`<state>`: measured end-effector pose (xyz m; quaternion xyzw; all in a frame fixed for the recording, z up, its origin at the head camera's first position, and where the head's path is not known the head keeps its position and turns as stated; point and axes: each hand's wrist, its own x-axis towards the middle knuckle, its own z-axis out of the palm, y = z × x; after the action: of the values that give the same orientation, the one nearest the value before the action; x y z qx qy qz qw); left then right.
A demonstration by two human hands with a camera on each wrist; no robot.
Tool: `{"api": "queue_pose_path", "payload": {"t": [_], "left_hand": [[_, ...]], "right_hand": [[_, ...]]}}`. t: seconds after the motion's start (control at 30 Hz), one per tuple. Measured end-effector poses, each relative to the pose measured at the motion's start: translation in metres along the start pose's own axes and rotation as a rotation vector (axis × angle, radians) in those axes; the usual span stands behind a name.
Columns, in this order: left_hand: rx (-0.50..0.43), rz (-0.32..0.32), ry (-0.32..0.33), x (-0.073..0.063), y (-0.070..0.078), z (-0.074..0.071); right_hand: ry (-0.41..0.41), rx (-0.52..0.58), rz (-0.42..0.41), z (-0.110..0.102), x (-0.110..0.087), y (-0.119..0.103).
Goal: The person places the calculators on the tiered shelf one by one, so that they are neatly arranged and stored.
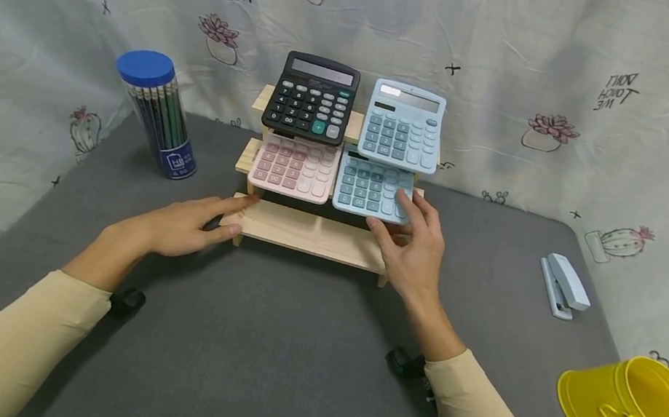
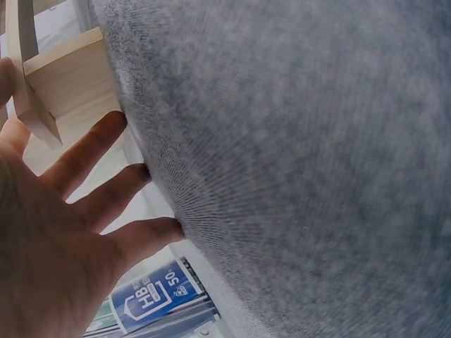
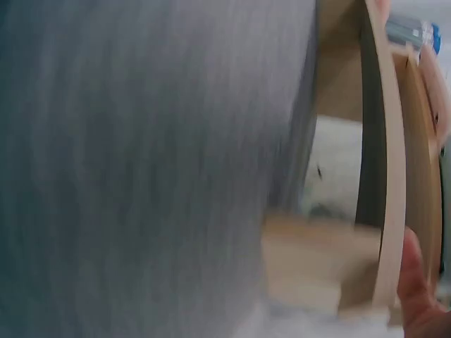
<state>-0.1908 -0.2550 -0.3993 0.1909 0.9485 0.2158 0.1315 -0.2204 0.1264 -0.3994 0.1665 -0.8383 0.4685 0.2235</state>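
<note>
A three-tier wooden stand (image 1: pixel 317 231) bears calculators on its upper two tiers. A black calculator (image 1: pixel 311 97) and a light blue calculator (image 1: pixel 403 125) lean on top. Below them lie a pink calculator (image 1: pixel 295 167) and a second light blue calculator (image 1: pixel 371 185). My right hand (image 1: pixel 416 252) pinches that lower blue calculator at its right front corner, index finger on the keys and thumb at the front edge. My left hand (image 1: pixel 186 224) touches the left end of the bottom tier; its fingers look straight and spread in the left wrist view.
A blue-lidded tub of pencils (image 1: pixel 158 112) stands left of the stand. On the right are a light blue stapler (image 1: pixel 563 286) and a yellow bucket (image 1: pixel 595 400) tilted in view. Behind the grey table (image 1: pixel 282 362) hangs a printed curtain (image 1: pixel 495 43).
</note>
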Motion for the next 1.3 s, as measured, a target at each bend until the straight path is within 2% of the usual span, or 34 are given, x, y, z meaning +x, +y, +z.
{"api": "queue_pose_path", "payload": {"t": [0.2, 0.37, 0.5, 0.87, 1.3], "left_hand": [[-0.005, -0.002, -0.001, -0.001, -0.001, 0.001], [-0.013, 0.003, 0.006, -0.001, -0.001, 0.001], [-0.011, 0.006, 0.006, 0.0, 0.0, 0.0], [-0.011, 0.013, 0.007, 0.0, -0.001, -0.001], [-0.02, 0.004, 0.008, -0.001, -0.001, 0.0]], "right_hand": [[0.036, -0.161, -0.214, -0.006, 0.008, 0.006], [0.094, -0.227, -0.306, -0.007, 0.01, 0.004], [0.124, -0.23, -0.317, -0.007, 0.01, 0.004], [0.139, -0.262, -0.31, -0.007, 0.012, 0.006], [0.093, -0.279, -0.354, -0.012, 0.011, 0.01]]}}
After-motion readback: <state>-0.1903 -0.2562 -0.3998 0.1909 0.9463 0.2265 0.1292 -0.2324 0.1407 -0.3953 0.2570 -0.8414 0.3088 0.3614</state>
